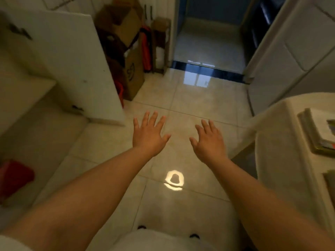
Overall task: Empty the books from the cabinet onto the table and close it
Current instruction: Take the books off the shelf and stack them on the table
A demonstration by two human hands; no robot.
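Note:
My left hand (149, 132) and my right hand (208, 140) are stretched out over the tiled floor, fingers spread and straight, holding nothing. The white cabinet door (72, 69) stands swung wide at the left, beyond my left hand. The cabinet's pale shelves (23, 91) show at the far left, and a red thing (14, 176) lies on a lower level. A stack of books (320, 131) lies on the round white table (277, 142) at the right edge, beside my right forearm.
Cardboard boxes (126, 51) and red items are piled against the wall behind the cabinet door. A doorway (208, 44) with a dark threshold lies straight ahead. A white panelled door or cupboard (299, 51) stands at the upper right. The glossy floor (181, 98) reflects a lamp.

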